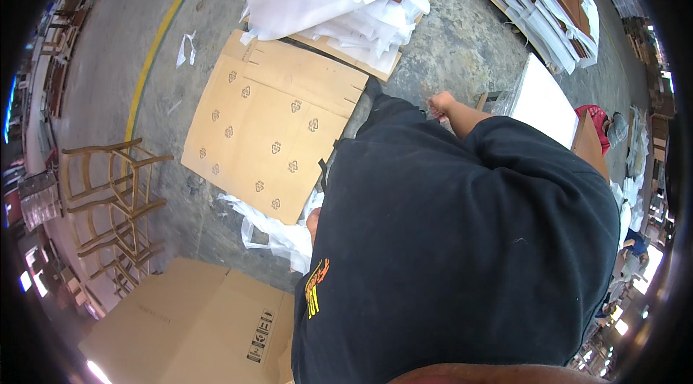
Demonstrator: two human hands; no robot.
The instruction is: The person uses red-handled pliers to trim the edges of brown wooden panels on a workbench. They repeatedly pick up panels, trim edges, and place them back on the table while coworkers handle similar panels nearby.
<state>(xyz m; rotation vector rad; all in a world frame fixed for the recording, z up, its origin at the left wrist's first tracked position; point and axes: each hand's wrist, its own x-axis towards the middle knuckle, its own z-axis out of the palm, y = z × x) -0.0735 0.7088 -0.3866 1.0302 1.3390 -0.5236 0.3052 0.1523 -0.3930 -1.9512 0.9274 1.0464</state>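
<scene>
My right hand [439,105] hangs beside my dark trousers with its fingers curled closed. Something clear and thin seems to be in them, too blurred to name. Most of my left hand [312,222] is hidden by my black shirt. It shows next to the lower right corner of a flat cardboard sheet [253,128] printed with small symbols. Crumpled white foam wrap [271,231] lies by that hand, partly under the sheet. Whether the left fingers grip anything cannot be seen.
Stacked wooden panels with white foam wrap [325,5] stand ahead, and another wrapped stack [552,9] at the far right. A large cardboard box [195,319] is at the lower left, near wooden chair frames [119,203]. A white-topped piece [545,106] stands right; a yellow line [151,59] crosses the floor.
</scene>
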